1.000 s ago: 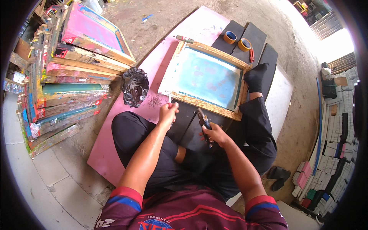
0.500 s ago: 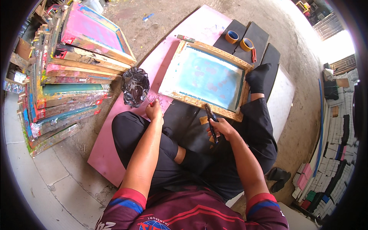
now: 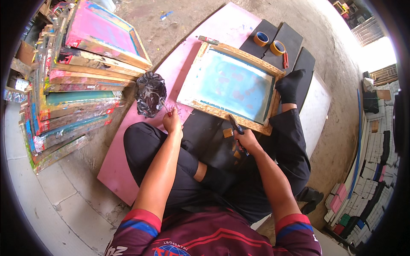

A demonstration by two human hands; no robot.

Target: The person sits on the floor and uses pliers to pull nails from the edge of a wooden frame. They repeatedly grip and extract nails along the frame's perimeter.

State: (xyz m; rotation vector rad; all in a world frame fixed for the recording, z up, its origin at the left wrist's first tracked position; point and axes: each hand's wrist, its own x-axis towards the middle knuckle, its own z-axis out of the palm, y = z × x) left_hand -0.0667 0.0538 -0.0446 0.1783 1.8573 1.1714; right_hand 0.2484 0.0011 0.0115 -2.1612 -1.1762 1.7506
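My left hand [image 3: 173, 123] is closed around the red handle of a thin-shafted screwdriver [image 3: 169, 112], beside a crumpled black plastic bag [image 3: 150, 94]. Small thin bits [image 3: 183, 112] lie scattered just right of that hand. In my right hand [image 3: 247, 141] is a pair of black pliers [image 3: 233, 123], the jaws at the near edge of a wooden screen-printing frame [image 3: 213, 112]. Pale blue mesh [image 3: 232, 83] fills this frame, which lies flat before me. Whether the jaws grip anything is too small to tell.
A tall pile of paint-stained frames [image 3: 85, 81] stands at left. Beyond the frame, two tape rolls [image 3: 261, 39] and a red cutter [image 3: 285, 60] lie on dark boards. My socked foot [image 3: 291, 85] rests against the frame's right side. Pink sheeting [image 3: 121, 170] lies underneath.
My right hand has turned slightly, and the pliers' handles look closer together within it. My left hand stays nearly in place with the screwdriver. The whole view has shifted a little.
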